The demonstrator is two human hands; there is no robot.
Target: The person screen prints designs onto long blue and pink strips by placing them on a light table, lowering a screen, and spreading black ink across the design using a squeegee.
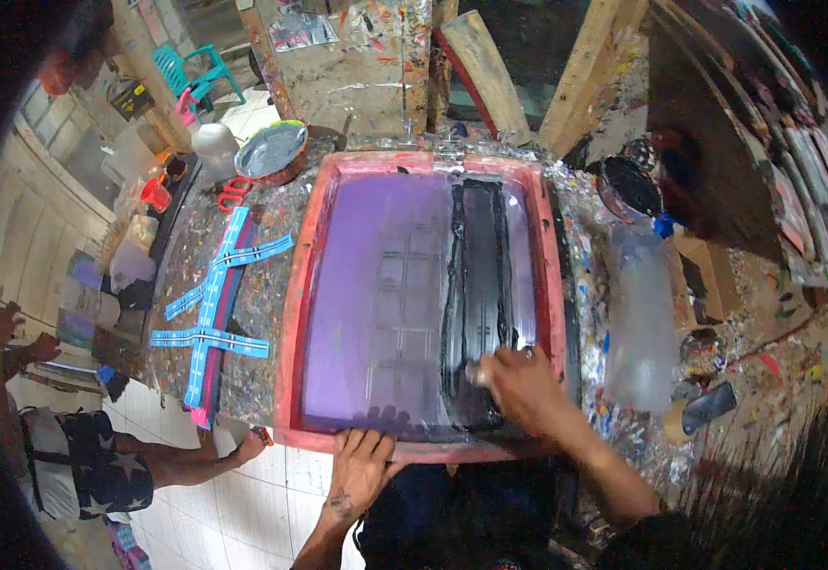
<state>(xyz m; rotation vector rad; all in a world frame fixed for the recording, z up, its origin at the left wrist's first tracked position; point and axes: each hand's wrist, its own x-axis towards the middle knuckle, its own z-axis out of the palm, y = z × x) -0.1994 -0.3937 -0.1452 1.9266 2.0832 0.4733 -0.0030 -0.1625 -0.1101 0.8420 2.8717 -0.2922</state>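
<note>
Purple mesh: the flat, smooth screen (385, 294) fills a pink-red frame (285, 313) lying on the desk (262, 256); a faint grid of rectangles shows through it.
Black ink: a glossy wet band (480, 285) runs lengthwise down the right part of the mesh, from near the far rail to the near one.
Right hand (525, 385): grip closed around a squeegee (478, 373), of which only a pale end shows, at the near end of the ink band, close to the frame's right rail.
Left hand (361, 465): fingers spread flat and pressed on the near rail of the frame, holding nothing.
Desk: rough top, crusted with many-coloured paint spatter.
Left of frame: blue tape strips (212, 304) crossed over a long flat bar; beyond them red scissors (233, 193), a round metal bowl (271, 152) and a pale grey jug (214, 147).
Right of frame: a clear, cloudy plastic bottle (642, 304) lies just beside the rail; a round tub of black ink (630, 185) stands farther back, a roll of tape (685, 418) nearer.
Behind: wooden beams (580, 71) lean over the far edge.
Other person: at the lower left, an arm (186, 461) reaches toward the desk's corner over a white tiled floor (252, 503).
</note>
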